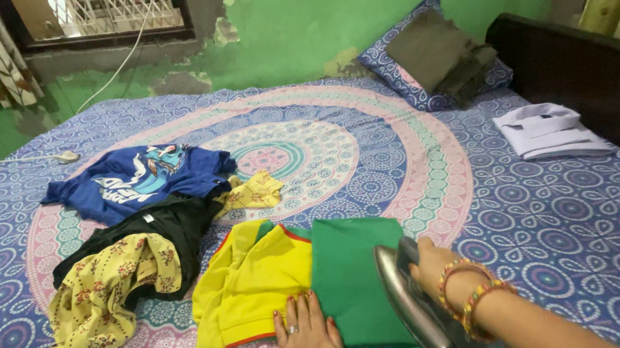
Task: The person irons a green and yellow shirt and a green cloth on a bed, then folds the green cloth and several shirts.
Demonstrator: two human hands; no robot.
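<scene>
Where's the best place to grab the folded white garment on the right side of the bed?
Grip the folded white garment along its near long edge, coming from the bed's front. It lies flat and stacked on the patterned bedsheet, nothing on top, so a pinch under that edge should probably lift the layers together.

Single head-worn view, looking down across the bed, wall beyond, close
</scene>
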